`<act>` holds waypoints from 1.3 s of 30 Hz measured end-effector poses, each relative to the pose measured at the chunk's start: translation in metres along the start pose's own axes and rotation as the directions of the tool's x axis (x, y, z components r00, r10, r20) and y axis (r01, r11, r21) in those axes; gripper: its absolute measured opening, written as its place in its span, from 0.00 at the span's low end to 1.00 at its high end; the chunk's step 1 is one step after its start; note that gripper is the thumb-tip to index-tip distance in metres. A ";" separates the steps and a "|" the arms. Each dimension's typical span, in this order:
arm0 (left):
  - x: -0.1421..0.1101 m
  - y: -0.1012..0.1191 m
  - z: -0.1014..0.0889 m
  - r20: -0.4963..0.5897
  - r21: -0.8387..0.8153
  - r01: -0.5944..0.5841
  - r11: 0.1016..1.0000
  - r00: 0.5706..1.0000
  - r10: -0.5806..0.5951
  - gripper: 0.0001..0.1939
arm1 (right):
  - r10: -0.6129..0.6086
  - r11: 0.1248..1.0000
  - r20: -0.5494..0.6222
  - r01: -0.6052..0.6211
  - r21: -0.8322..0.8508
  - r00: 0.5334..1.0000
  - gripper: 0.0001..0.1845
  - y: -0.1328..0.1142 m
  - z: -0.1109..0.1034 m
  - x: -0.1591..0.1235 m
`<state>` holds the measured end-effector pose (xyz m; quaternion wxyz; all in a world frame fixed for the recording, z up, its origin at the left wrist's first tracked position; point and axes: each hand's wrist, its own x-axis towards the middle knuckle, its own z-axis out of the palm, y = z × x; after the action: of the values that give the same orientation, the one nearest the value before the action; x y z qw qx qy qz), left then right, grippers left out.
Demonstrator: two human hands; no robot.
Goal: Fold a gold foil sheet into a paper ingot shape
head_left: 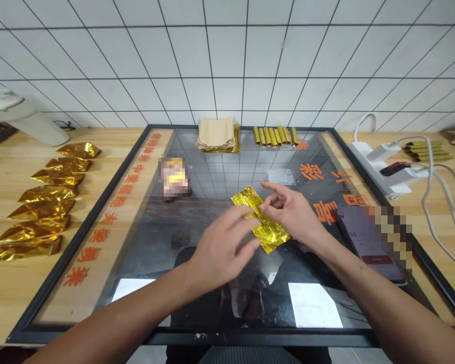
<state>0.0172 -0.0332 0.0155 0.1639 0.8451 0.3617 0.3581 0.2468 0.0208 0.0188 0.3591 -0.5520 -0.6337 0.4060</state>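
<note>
Above the glass panel [147,242] in its black frame, as seen from the head camera, both forearms are stretched inward from the lower corners toward the gold foil sheet [271,234], which is set at a slant near the middle. The left hand [227,240] is turned back-up, its blurred fingers parted and loosely bent over the sheet's left side, the thumb held apart below them; whether the foil is touched by it cannot be told. The right hand [288,208] is held at the sheet's upper right edge, with the index finger extended to the left, the other fingers curled under it and the thumb brought over the foil; whether anything is pinched there cannot be made out. Beyond the hands, a stack of brown paper [215,132] and a row of gold tubes [275,136] are lined up along the far edge.
</note>
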 end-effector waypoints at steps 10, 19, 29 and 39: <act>0.016 -0.023 0.001 0.048 -0.595 0.443 0.671 0.853 -0.520 0.19 | -0.027 0.965 -0.031 0.034 0.261 0.999 0.16 -0.024 0.002 -0.013; 0.018 -0.017 -0.026 -0.281 -0.163 -0.042 0.986 0.960 -0.006 0.13 | -0.576 0.815 -0.073 0.566 -0.123 0.814 0.08 -0.029 -0.008 -0.022; 0.003 -0.046 -0.004 0.264 0.351 -0.213 0.912 0.957 0.122 0.21 | -0.570 0.602 0.268 0.616 -0.508 0.777 0.28 0.013 -0.021 -0.007; 0.003 -0.033 -0.008 0.398 0.433 -0.354 0.829 0.900 0.177 0.18 | -0.480 0.498 0.437 0.647 -0.577 0.760 0.24 0.006 -0.011 -0.010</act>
<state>-0.0034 -0.0079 0.0050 -0.0505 0.9497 0.2844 0.1210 0.2604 0.0129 0.0173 0.1630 -0.3570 -0.9183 0.0517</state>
